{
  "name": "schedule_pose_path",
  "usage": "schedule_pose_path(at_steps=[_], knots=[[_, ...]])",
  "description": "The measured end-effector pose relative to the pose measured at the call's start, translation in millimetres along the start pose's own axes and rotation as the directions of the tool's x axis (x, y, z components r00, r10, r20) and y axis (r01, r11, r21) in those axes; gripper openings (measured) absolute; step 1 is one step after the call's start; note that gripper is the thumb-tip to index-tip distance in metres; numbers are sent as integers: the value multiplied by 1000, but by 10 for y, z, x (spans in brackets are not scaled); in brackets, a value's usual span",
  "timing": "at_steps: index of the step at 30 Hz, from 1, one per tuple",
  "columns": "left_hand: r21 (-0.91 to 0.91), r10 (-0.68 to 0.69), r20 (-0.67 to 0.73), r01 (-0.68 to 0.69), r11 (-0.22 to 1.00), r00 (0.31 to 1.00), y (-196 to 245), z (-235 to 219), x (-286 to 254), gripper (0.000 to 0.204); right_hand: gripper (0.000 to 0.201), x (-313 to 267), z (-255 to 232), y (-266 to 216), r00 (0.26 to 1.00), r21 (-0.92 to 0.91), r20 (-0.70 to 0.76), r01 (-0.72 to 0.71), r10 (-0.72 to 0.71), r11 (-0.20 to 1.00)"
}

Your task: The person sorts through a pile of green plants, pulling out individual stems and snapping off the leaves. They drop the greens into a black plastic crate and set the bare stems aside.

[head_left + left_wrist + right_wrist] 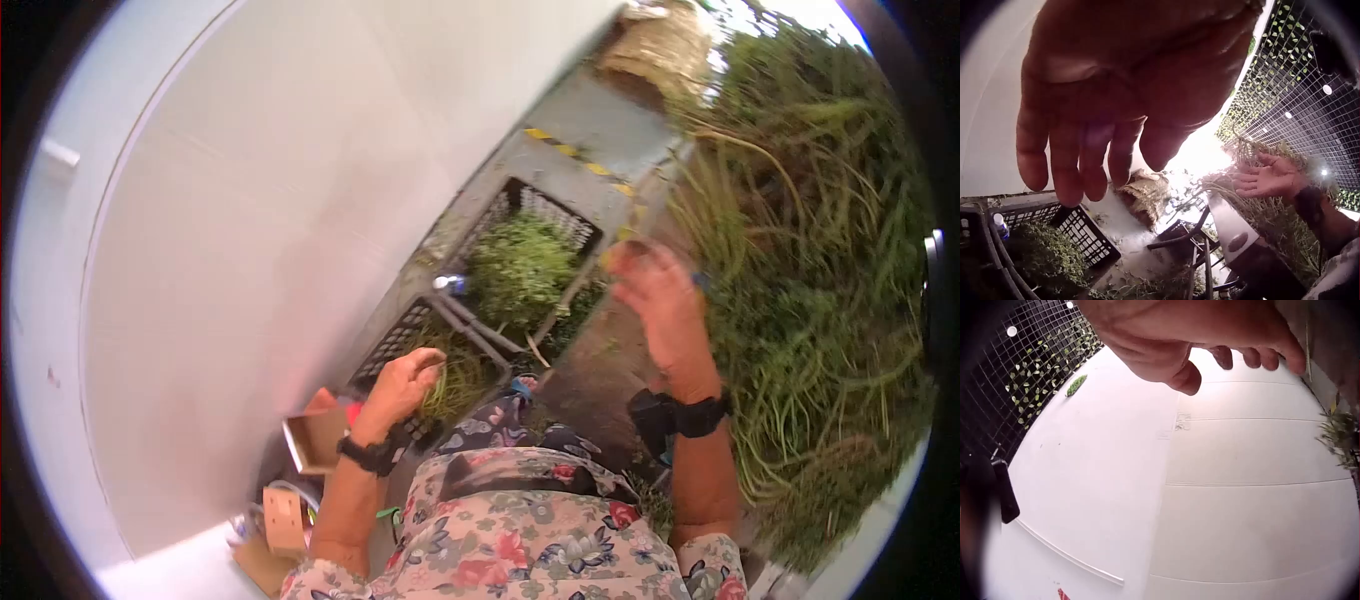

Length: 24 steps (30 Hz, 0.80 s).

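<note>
My left hand [405, 385] is raised above a dark crate [398, 335] of long thin stems [465, 375]. In the left wrist view its fingers hang relaxed, with nothing held. On the other side, my right hand [660, 300] is in the air beside a large heap of green plants [810, 330] with long pale stems. Its fingers are spread and loosely bent, and no object shows in it in the left or right wrist view. Between the hands stands a black crate [590, 235] with leafy green sprigs [525, 265] inside.
A small white-capped blue bottle [450, 285] sits at the crates' edge. A pale wall [280, 200] runs along the left. Beyond the crates are yellow-black floor tape [570, 152] and a woven sack [655, 50]. An open cardboard box [318, 440] lies near my left forearm.
</note>
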<state>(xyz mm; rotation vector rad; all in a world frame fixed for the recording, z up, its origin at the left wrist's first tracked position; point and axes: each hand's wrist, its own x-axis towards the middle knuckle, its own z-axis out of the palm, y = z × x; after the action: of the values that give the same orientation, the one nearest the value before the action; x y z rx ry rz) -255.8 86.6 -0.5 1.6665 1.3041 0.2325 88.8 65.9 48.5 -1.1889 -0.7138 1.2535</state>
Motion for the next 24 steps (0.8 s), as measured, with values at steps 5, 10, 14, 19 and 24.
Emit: schedule_pose_path(at_steps=[5,10,14,19,24], knots=[[-45,106,129,-101,994,986,369,158,163,28,27,-634,-37,-41,928,-77,345,-123,142,989],[-111,193,299,-167,980,934,1046,340,272,24,25,-1149,-111,-144,941,-227,278,-134,196,965],[-51,408,417,-428,902,812,1570,637,367,23,23,-1524,-292,-267,975,-307,122,-139,184,941],[-30,580,599,-708,705,552,1994,1108,404,27,22,-1945,-618,-284,971,-367,-110,-239,213,899],[-147,642,690,-804,576,334,2190,1462,321,27,16,-2386,-1009,-298,873,-388,-485,-163,-51,907]])
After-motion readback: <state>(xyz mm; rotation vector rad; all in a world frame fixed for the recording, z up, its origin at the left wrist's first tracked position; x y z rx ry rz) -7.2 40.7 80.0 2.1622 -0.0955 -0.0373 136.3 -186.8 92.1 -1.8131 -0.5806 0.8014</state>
